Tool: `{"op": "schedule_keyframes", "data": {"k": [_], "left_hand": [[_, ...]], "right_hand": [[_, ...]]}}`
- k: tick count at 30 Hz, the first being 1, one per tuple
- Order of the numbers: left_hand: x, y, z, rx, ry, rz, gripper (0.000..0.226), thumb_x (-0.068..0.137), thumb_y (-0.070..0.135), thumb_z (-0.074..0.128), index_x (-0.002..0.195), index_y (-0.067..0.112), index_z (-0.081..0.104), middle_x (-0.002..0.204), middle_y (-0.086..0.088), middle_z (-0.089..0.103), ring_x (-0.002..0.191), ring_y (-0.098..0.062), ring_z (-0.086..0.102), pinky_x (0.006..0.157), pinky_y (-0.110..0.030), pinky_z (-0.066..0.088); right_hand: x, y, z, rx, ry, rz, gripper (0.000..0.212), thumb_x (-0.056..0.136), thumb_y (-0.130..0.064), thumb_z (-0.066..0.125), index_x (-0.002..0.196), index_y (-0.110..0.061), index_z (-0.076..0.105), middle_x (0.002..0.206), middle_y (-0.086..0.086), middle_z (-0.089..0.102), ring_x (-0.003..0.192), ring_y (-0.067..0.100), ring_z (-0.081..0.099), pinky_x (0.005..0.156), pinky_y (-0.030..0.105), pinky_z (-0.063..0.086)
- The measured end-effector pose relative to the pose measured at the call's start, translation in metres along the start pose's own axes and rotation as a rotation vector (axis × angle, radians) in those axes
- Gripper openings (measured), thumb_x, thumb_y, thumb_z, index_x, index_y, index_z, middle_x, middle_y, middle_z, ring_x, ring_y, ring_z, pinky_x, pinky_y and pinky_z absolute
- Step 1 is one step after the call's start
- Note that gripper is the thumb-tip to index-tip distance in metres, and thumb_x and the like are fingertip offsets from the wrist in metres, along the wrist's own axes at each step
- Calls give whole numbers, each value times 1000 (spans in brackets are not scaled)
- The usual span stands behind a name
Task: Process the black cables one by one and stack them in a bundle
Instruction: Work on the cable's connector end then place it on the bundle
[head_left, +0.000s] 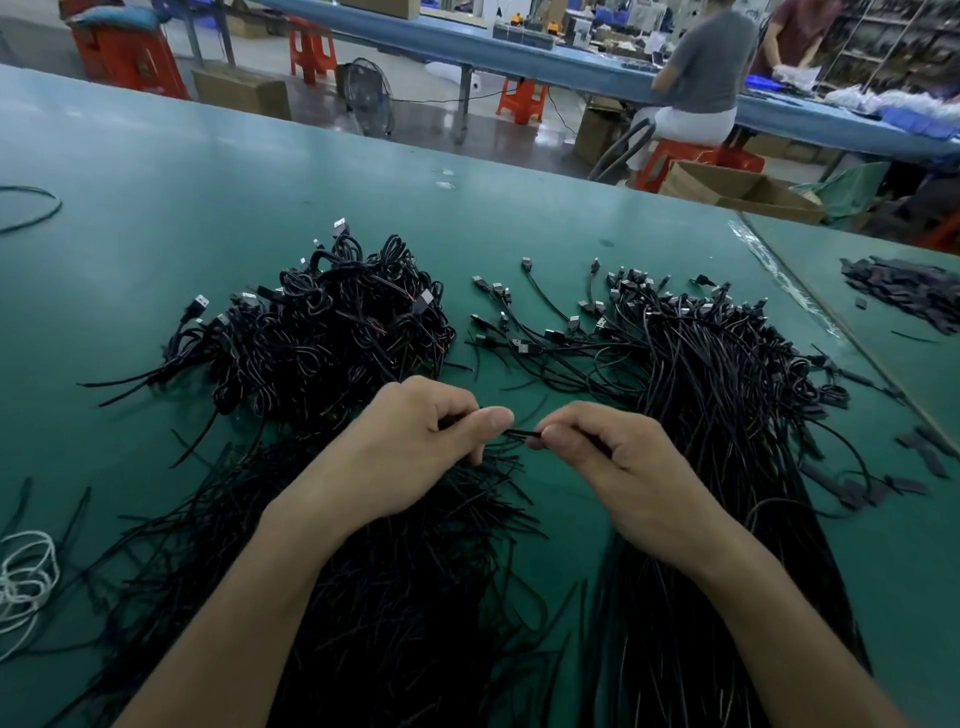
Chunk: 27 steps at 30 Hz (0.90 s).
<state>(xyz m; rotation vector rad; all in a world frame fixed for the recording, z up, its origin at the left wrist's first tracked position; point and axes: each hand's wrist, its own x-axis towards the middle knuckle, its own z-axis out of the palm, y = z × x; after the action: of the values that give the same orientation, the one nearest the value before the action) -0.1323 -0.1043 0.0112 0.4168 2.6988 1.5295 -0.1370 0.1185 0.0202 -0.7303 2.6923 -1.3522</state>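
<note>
- Two grips share one black cable (519, 433). The left grip (415, 441) pinches it between thumb and curled fingers, and the right grip (618, 457) pinches it the same way. Only a short stretch of cable shows between them.
- That cable sits just nearer to me than the tangled heap (332, 332), above a spread of loose strands (415, 571). I cannot tell whether it touches them.
- I judge it thin, light and limp, so any length I leave unsupported will sag and swing. The jacket looks smooth and may creep through a slack pinch.
- I would hold it close to the end being worked, with the pinches near together. For laying it down I would take it near the plug, which is the stiffest part.
- Right of the heap lies a combed bundle (727, 415), plugs at its far end and tails running toward me. I take that to be the stack.
- The loose strands run under both forearms, so a wrist dragged sideways could snag and pull several along.
- The surface (208, 182) has a taped seam (779, 270) right of the heap, past the bundle. Flat black pieces (904, 296) lie beyond that seam.
- Most open room is left of the heap and beyond it, well short of the far edge. A white cord (26, 577) lies left of the heap and nearer to me.
</note>
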Motion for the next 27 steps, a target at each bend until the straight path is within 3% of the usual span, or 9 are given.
{"op": "schedule_keyframes", "data": {"k": [3,8,11,15,17,20,23,25,27], "left_hand": [[-1,3,0,8,-24,-64,56,88,66,46,61,20,62,42,9,35,40,-10,31,42,-23,30],[-8,26,15,-188,-343,23,56,99,55,42,58,22,60,44,12,31,40,-9,27,41,-22,25],[-13,40,20,-643,-429,72,49,100,47,42,61,23,62,46,11,31,40,-7,23,40,-18,24],[-5,41,21,-1168,-117,106,43,97,43,45,74,17,71,53,6,41,43,-6,34,39,-17,32],[0,33,27,-1091,119,154,42,98,39,43,85,15,75,64,2,58,55,-11,56,49,-21,47],[4,23,33,-657,324,185,39,100,35,39,102,13,72,86,-2,74,84,-17,72,75,-27,57],[0,25,34,-309,143,155,38,103,34,40,83,26,72,72,3,71,66,-9,68,63,-18,52],[-4,33,37,-355,-12,43,52,106,36,38,63,28,65,51,4,59,44,-8,54,47,-17,42],[-7,40,36,-523,-111,-74,62,107,42,34,56,22,63,42,5,40,35,-8,36,39,-16,31]], "right_hand": [[3,-2,-3,-9,176,12,16,95,-33,58,85,-29,70,76,-29,64,75,-6,60,68,6,41],[9,-8,-1,186,330,23,20,86,-43,60,76,-29,70,58,-14,55,53,2,42,52,14,36],[7,-9,7,261,151,68,26,88,-45,60,70,-30,70,55,-9,52,52,7,41,50,26,33],[-9,-17,16,125,-120,68,25,96,-44,52,82,-32,69,60,-5,54,51,14,40,50,35,35],[-15,-23,15,28,-163,34,24,98,-39,50,87,-26,67,61,-2,53,51,20,41,49,36,37],[-18,-37,6,-32,-175,-12,24,100,-33,52,79,-28,63,61,-7,56,51,16,47,49,33,41],[-12,-45,-6,-26,-13,-49,18,96,-29,61,81,-27,70,75,-8,69,64,9,62,60,26,50],[-6,-46,-12,37,75,-59,19,93,-31,67,75,-24,70,70,-5,69,62,11,61,59,27,49],[-2,-44,-11,159,125,-56,21,87,-35,70,74,-19,70,64,3,67,59,20,60,58,37,48]]}}
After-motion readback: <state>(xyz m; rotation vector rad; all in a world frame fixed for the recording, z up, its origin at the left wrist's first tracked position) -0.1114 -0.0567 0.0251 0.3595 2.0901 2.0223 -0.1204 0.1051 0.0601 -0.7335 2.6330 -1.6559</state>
